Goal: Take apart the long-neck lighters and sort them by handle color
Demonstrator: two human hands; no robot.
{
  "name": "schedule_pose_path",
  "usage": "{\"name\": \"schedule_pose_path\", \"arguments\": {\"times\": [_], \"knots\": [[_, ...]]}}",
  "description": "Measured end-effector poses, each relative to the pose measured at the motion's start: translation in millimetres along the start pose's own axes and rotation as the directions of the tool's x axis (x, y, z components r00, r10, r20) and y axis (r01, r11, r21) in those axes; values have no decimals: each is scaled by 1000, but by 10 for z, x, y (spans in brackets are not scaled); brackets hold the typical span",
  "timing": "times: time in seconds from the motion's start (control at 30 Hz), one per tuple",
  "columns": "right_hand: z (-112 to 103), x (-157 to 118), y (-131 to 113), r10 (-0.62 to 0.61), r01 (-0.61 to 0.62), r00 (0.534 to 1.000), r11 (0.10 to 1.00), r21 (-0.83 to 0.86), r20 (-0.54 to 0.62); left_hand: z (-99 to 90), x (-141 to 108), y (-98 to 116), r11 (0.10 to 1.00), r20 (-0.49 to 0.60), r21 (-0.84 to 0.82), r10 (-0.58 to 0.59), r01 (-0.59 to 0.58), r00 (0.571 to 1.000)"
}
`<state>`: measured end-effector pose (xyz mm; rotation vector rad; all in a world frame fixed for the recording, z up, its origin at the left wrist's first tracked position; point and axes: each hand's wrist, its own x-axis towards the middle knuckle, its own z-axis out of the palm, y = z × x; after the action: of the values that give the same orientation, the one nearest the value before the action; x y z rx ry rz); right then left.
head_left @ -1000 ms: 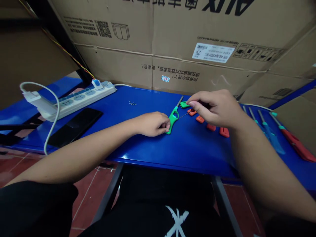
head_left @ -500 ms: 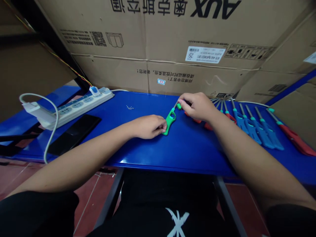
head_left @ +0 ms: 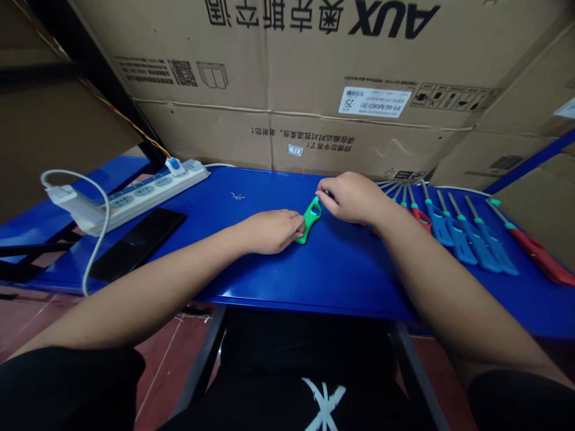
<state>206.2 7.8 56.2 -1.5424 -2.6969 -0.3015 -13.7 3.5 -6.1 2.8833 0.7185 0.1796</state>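
Observation:
A green long-nosed lighter (head_left: pixel 311 219) lies slanted on the blue table, its rod end pointing away from me. My left hand (head_left: pixel 274 231) is closed on the lower end of its handle. At the upper end, my right hand (head_left: pixel 350 196) pinches the neck and covers the metal rod. A small green piece shows under its fingers; what it is I cannot make out. To the right lie several blue lighters (head_left: pixel 462 240) and red lighters (head_left: pixel 421 219), some partly hidden behind my right hand and forearm.
A white power strip (head_left: pixel 150 190) with a plug and cable stands at the left, beside a black phone (head_left: pixel 138 244). Some tiny thin metal bits (head_left: pixel 238 196) lie near the back. A large cardboard box (head_left: pixel 305 129) walls off the table's rear. A red lighter (head_left: pixel 534 248) lies far right.
My right hand has slid down the rod toward the handle, so the rod that showed before is now covered. My left hand has stayed on the handle. The view has shifted slightly.

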Motion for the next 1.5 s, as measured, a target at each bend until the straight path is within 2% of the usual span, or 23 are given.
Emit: {"name": "schedule_pose_path", "arguments": {"times": [0.27, 0.37, 0.43, 0.53, 0.63, 0.7, 0.77, 0.83, 0.9, 0.93, 0.97, 1.03, 1.17, 1.23, 1.3, 1.4, 1.43, 1.5], "knots": [[56, -26, 12, 42, -41, 998, 999, 19, -40, 77, 45, 96, 956, -23, 290, -48, 52, 999], [68, -40, 4, 47, -46, 997, 999, 16, -59, 101, 89, 128, 939, -18, 338, -63, 65, 998], [66, -48, -16, 54, -53, 996, 998, 14, -66, 120, 130, 127, 950, -16, 305, -65, 67, 998], [60, -58, -44, 64, -62, 996, 998, 23, -69, 95, 178, 54, 983, -48, 163, -82, 88, 996], [77, -66, -38, 66, -63, 995, 997, 44, -70, -58, 120, -195, 986, -150, 58, -148, 158, 978], [103, -70, -12, 79, -72, 993, 995, 75, -87, -215, -21, -479, 955, -226, 65, -267, 288, 937], [132, -77, 22, 99, -86, 989, 990, 113, -111, -374, -227, -810, 874, -240, 79, -451, 480, 860], [151, -89, 52, 117, -99, 985, 985, 144, -124, -494, -443, -1110, 732, -180, 65, -660, 678, 729], [157, -103, 71, 130, -110, 984, 981, 161, -120, -553, -602, -1313, 609, -149, 23, -782, 793, 605], [157, -111, 78, 136, -116, 984, 979, 165, -115, -559, -648, -1371, 580, -140, 12, -805, 814, 576], [156, -118, 83, 139, -119, 984, 979, 168, -111, -552, -670, -1402, 563, -132, -8, -819, 826, 558], [155, -127, 92, 141, -121, 984, 978, 172, -109, -516, -660, -1407, 568, -124, -53, -820, 821, 559], [162, -129, 108, 144, -123, 984, 976, 179, -110, -456, -576, -1353, 646, -132, -109, -762, 755, 633], [162, -129, 113, 145, -124, 984, 975, 184, -107, -460, -570, -1356, 667, -142, -96, -744, 739, 653], [159, -131, 115, 150, -128, 983, 973, 191, -102, -474, -594, -1387, 631, -157, -58, -771, 774, 617], [155, -135, 120, 160, -137, 982, 969, 206, -98, -471, -639, -1460, 523, -147, -29, -845, 852, 513], [156, -135, 121, 161, -137, 982, 968, 209, -98, -457, -645, -1482, 502, -127, -51, -861, 863, 493], [164, -132, 121, 156, -132, 982, 969, 211, -102, -418, -632, -1509, 498, -88, -113, -867, 860, 491]]}}
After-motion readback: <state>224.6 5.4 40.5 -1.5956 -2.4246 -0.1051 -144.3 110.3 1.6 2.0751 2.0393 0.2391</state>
